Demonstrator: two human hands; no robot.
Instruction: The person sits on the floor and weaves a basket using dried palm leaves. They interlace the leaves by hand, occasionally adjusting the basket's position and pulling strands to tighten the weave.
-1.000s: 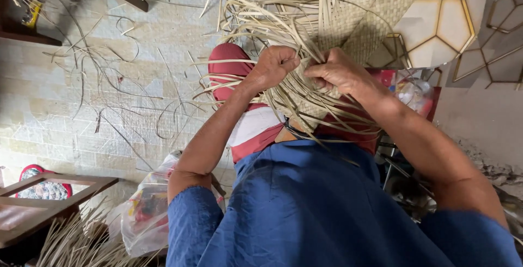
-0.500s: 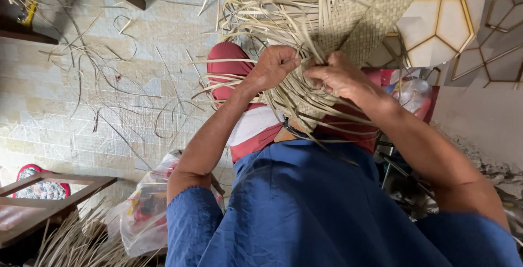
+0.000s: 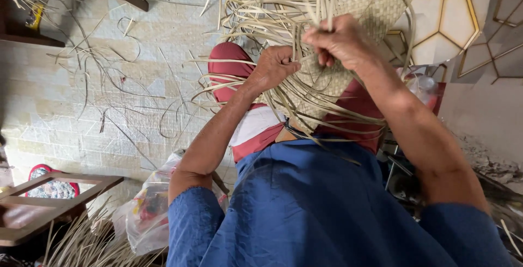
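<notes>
The half-woven straw mat (image 3: 348, 76) lies across the person's lap, over the red trousers (image 3: 231, 73), its finished checkered panel reaching up toward the hexagon-patterned tiles (image 3: 452, 22) and its unwoven strips (image 3: 261, 22) fanning out loose on every side. The left hand (image 3: 272, 68) is curled into a fist on the mat's working edge, pinning strips under the knuckles. The right hand (image 3: 340, 41) pinches a few upright strips between thumb and fingers, well closed around them.

The material looks light and springy: flat, dry, thin strips that bend in wide arcs but would likely crease or split if folded sharply. They seem smooth and apt to slide, so a hold near the woven edge, where the strips are locked, should control them best; the free ends would only whip about.

Compared with half a second ago, the right hand has risen away from the left and lifted its strips upward, while the left hand stays put. Cut scraps (image 3: 109, 82) litter the pale brick floor (image 3: 60, 114), and a plastic bag (image 3: 147, 212) sits by the left elbow.
</notes>
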